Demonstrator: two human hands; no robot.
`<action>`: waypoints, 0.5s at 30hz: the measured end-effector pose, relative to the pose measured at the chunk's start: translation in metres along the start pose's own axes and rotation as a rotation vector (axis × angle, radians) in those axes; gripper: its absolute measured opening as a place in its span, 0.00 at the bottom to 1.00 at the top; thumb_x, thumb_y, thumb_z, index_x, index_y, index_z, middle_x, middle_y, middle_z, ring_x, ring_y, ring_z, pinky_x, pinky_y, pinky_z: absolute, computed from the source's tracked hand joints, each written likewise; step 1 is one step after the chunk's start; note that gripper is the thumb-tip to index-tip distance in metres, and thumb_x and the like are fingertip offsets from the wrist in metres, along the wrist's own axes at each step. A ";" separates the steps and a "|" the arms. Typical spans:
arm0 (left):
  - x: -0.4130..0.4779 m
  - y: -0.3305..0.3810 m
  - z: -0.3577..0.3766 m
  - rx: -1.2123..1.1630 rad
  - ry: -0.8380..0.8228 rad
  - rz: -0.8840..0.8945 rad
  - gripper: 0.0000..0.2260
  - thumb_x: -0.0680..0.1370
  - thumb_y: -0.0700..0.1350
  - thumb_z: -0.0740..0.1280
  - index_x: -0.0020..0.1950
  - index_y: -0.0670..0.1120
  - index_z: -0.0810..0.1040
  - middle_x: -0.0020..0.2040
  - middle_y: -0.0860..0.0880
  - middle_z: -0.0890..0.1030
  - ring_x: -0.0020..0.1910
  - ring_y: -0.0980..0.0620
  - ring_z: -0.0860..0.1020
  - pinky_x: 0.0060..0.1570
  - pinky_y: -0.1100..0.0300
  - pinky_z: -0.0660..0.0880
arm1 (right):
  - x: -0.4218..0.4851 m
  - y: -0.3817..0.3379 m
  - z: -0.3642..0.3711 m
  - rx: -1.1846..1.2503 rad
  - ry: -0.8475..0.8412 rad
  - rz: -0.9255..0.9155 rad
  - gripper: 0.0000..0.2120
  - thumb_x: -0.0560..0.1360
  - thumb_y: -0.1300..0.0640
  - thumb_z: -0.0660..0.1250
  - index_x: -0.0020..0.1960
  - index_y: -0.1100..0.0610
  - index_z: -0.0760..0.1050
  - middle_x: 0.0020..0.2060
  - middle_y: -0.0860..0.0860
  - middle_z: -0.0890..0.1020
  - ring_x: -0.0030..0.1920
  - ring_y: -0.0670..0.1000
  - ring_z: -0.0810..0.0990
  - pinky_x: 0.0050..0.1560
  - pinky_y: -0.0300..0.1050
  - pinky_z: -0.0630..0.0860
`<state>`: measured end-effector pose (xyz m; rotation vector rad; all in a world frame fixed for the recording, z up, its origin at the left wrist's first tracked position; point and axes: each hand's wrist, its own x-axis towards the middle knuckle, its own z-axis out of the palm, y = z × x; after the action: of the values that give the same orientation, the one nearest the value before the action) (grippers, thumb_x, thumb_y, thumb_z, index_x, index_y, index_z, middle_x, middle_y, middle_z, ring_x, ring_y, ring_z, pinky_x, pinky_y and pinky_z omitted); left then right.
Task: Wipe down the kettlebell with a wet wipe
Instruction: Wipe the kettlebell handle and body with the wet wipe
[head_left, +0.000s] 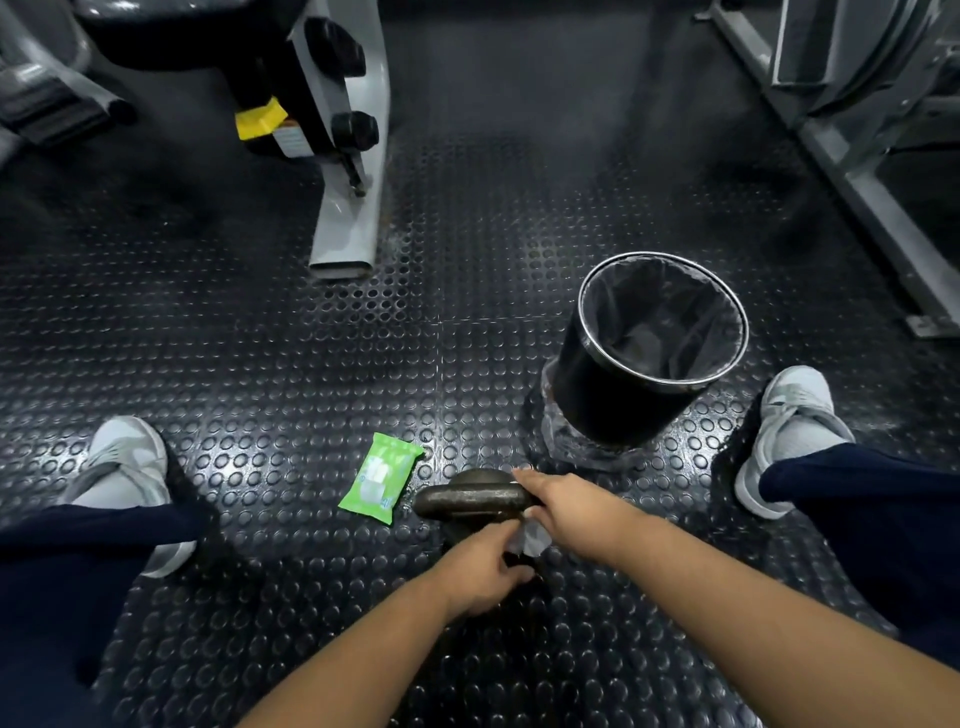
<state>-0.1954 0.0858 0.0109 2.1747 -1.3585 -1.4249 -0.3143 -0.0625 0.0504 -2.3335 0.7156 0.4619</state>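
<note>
Wiping under way at the handle; bell body not judged done.

Nearest, the left hand (480, 571) was noted low against the kettlebell (467, 499), fingers curled and seemingly pinching the lower edge of the wipe (535, 538). Just beyond, the right hand (563, 504) was laid over the right end of the handle, the wipe bunched beneath it; whether its fingers were wrapped round the handle could not be told. The kettlebell was set on the studded floor (311, 364) between the feet, its body mostly hidden by the hands. The left part of the handle was seen dull and uncovered, so most of the wiping was judged left. A green pack (382, 478) was recorded just left of the handle. A lined bin (597, 405) was recorded farther off, right, for disposal at the end.
</note>
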 end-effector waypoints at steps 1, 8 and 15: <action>0.002 0.002 0.001 0.075 -0.007 -0.022 0.20 0.80 0.53 0.70 0.71 0.53 0.71 0.65 0.49 0.79 0.61 0.48 0.79 0.58 0.59 0.74 | 0.000 0.000 -0.001 -0.004 -0.002 0.001 0.29 0.84 0.56 0.61 0.83 0.52 0.58 0.79 0.49 0.67 0.77 0.50 0.68 0.77 0.43 0.62; 0.025 0.018 -0.004 0.415 0.006 -0.087 0.27 0.76 0.57 0.72 0.73 0.52 0.71 0.66 0.46 0.80 0.65 0.42 0.79 0.64 0.51 0.76 | -0.002 -0.004 -0.002 -0.007 0.003 0.013 0.27 0.83 0.56 0.63 0.81 0.52 0.62 0.74 0.51 0.74 0.71 0.54 0.75 0.71 0.43 0.68; 0.001 0.002 -0.001 -0.097 0.006 0.071 0.28 0.75 0.54 0.77 0.72 0.54 0.72 0.57 0.57 0.79 0.52 0.57 0.80 0.51 0.64 0.73 | -0.002 0.000 -0.001 0.014 -0.024 0.021 0.29 0.83 0.54 0.62 0.82 0.51 0.59 0.79 0.50 0.68 0.76 0.50 0.69 0.77 0.44 0.63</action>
<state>-0.1953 0.0834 0.0118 2.0483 -1.3218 -1.4263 -0.3154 -0.0629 0.0521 -2.3061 0.7299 0.4917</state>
